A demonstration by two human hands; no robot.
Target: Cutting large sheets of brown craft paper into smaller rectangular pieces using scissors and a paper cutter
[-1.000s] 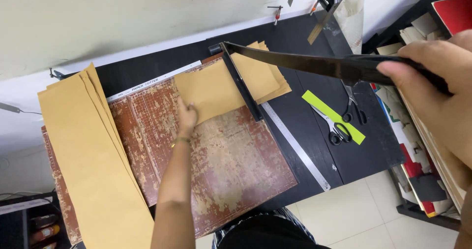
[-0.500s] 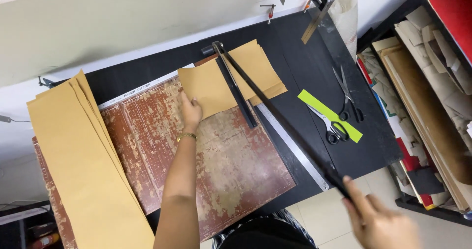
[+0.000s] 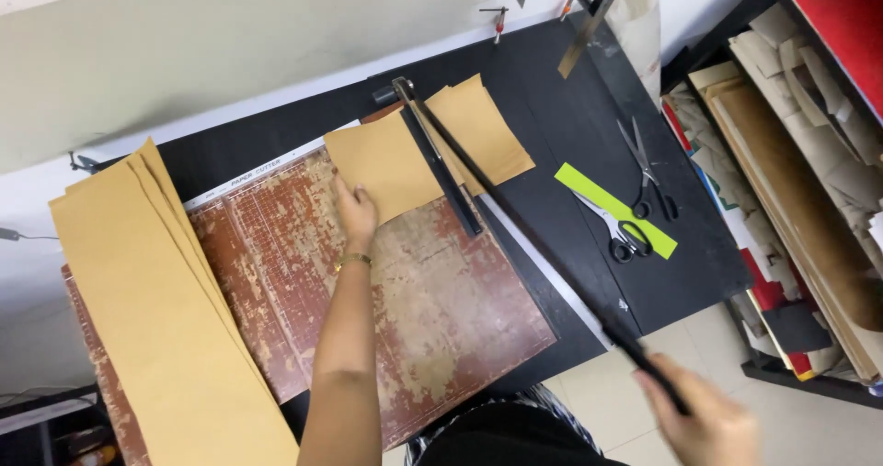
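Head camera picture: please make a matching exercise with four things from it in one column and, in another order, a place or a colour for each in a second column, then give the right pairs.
Things:
1. left hand
2. right hand
3. green strip
4. stack of long brown sheets

Places or colours:
A. lies under a pair of scissors on the black table
B. grips the handle end of the cutter arm
C. presses flat on the brown paper on the cutting board
D. lies on the left side of the board

Pairs: 1-C, 2-B, 3-A, 4-D
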